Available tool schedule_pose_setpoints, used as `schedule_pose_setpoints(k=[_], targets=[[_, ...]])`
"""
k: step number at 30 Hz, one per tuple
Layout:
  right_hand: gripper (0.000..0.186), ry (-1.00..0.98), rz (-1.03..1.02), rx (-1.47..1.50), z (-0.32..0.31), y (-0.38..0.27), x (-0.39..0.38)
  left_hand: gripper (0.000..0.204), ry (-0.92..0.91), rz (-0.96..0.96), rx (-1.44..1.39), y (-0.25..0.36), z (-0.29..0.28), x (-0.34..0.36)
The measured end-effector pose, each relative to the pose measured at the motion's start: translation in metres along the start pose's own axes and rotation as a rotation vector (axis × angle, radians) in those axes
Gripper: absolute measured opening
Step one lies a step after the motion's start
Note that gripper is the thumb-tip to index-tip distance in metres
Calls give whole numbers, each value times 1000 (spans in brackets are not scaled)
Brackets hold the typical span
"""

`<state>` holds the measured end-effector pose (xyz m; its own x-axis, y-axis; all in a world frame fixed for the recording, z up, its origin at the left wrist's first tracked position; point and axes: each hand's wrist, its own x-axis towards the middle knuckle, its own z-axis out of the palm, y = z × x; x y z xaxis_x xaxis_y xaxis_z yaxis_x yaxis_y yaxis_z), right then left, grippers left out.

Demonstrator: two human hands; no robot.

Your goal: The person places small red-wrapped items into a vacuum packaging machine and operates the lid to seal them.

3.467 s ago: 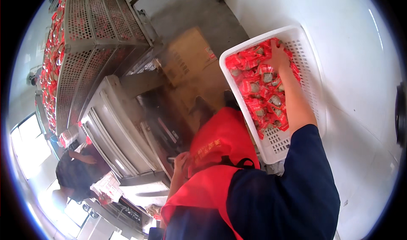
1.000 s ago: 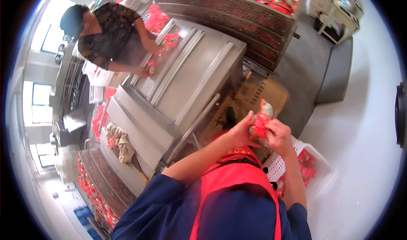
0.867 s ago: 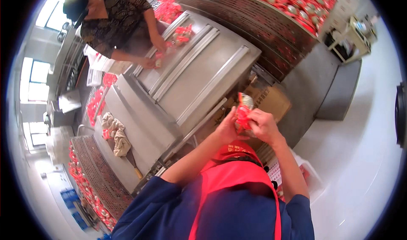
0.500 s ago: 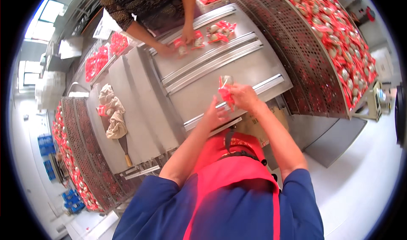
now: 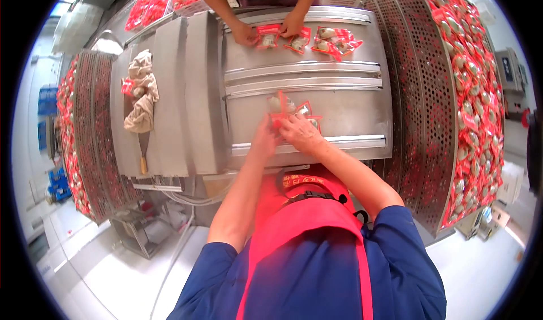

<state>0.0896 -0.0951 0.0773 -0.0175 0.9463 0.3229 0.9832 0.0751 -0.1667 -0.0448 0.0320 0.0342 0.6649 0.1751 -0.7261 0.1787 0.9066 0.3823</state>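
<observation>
Small red-and-clear plastic packets, each with a greyish egg-shaped piece inside, lie on the metal worktop [image 5: 350,113] before me. My left hand [image 5: 266,136] has its fingers closed at a blurred packet [image 5: 277,103], just left of my other hand. Bent over the cluster from the right, my right hand [image 5: 303,132] has its fingers pressed together on the red part of a packet [image 5: 277,120]. Just beyond its knuckles rests another packet [image 5: 305,108]. My fingertips are partly hidden where the two hands meet.
Across the worktop, a co-worker's hands [image 5: 293,24] handle packets [image 5: 268,37]; more packets [image 5: 336,42] lie to their right. Metal rails [image 5: 305,76] cross the top. Perforated bins [image 5: 418,94] full of packets flank both sides. At left lie a beige cloth [image 5: 141,94] and a wooden-handled tool [image 5: 143,161].
My view has swung toward the right. The packet my right hand held up is now down among others on the worktop. My left hand has moved from open beside it to closed against the packets.
</observation>
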Motion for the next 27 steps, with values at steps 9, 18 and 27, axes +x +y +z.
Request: schedule_pose_setpoints(k=[9,18,27], targets=[[37,-32,841,577,-15,34,-117,49,296,311,-127,-38,2,-34],[58,-242,1010,903,10,63,-84,47,476,190,350,-49,29,-37],[27,-382,813,560,-32,159,-132,35,170,517,1273,-46,124,7]])
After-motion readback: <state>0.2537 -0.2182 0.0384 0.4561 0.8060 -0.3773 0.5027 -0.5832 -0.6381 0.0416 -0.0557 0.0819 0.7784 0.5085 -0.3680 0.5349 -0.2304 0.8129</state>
